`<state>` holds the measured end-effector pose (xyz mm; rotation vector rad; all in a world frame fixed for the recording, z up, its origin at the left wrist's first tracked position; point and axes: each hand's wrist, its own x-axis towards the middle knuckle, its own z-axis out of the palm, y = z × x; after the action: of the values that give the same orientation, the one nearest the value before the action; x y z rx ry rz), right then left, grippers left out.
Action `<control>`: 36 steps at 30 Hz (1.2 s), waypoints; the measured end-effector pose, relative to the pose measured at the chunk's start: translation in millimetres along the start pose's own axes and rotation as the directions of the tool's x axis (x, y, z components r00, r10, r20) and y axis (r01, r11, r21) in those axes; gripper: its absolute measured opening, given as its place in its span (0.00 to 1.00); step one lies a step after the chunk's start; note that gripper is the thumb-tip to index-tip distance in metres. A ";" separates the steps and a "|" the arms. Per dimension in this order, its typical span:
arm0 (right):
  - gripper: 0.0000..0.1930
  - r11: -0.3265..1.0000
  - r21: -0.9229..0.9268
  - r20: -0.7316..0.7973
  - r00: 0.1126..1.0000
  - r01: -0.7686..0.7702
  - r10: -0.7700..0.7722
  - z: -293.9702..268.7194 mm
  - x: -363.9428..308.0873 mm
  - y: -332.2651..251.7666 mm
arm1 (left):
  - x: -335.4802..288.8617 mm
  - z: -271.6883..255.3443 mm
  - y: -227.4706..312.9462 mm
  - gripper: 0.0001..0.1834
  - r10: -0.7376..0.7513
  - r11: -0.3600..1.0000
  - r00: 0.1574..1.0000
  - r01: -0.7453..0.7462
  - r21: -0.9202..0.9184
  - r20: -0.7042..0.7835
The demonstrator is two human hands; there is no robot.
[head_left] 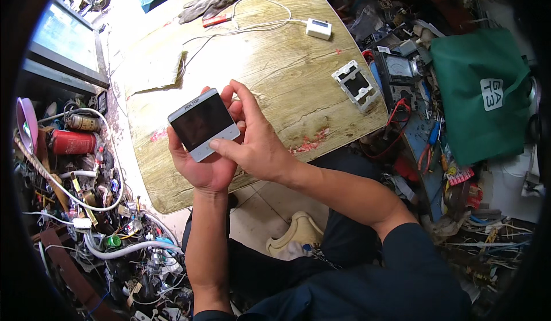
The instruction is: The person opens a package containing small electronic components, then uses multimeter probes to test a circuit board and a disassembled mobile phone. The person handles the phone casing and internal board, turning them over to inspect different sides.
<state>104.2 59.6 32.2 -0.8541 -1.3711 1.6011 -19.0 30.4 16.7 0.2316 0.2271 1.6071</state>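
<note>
A square silver wall controller point(205, 124) with a dark, blank-looking screen is held over the near edge of the wooden table. My left hand point(202, 169) cradles it from below and the left side, fingers partly hidden behind it. My right hand point(261, 146) grips its lower right side, the thumb resting on the silver strip under the screen and the fingers curled at the right edge. On the table to the right lies a white mounting frame point(348, 79) with a dark middle, apart from both hands.
The wooden table point(275, 86) carries a small white box point(318, 29) on a cable, a red-handled tool point(217, 20), a grey glove point(208, 8) and a flat pouch point(155, 74). Right of it are an analog multimeter point(398, 67) and green bag point(468, 109); parts clutter the left around a red cylinder point(73, 142).
</note>
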 end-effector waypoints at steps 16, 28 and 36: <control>0.50 0.999 0.026 -0.005 0.999 -0.032 0.033 -0.9 2.3 -0.9 | 4.5 -2.5 -3.7 0.49 -0.033 0.990 0.998 0.040 -0.133 0.054; 0.49 0.999 0.026 0.017 0.999 -0.029 0.028 3.2 0.7 -11.2 | 2.0 3.6 1.2 0.48 -0.032 0.991 0.997 0.041 -0.127 0.074; 0.49 1.000 0.009 0.038 0.999 -0.024 0.023 1.1 2.2 -9.8 | 1.9 4.4 3.1 0.48 -0.036 0.990 0.998 0.043 -0.135 0.051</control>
<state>103.9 61.6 42.2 -0.8411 -1.3834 1.6479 -20.9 32.2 21.8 0.1595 0.0839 1.5690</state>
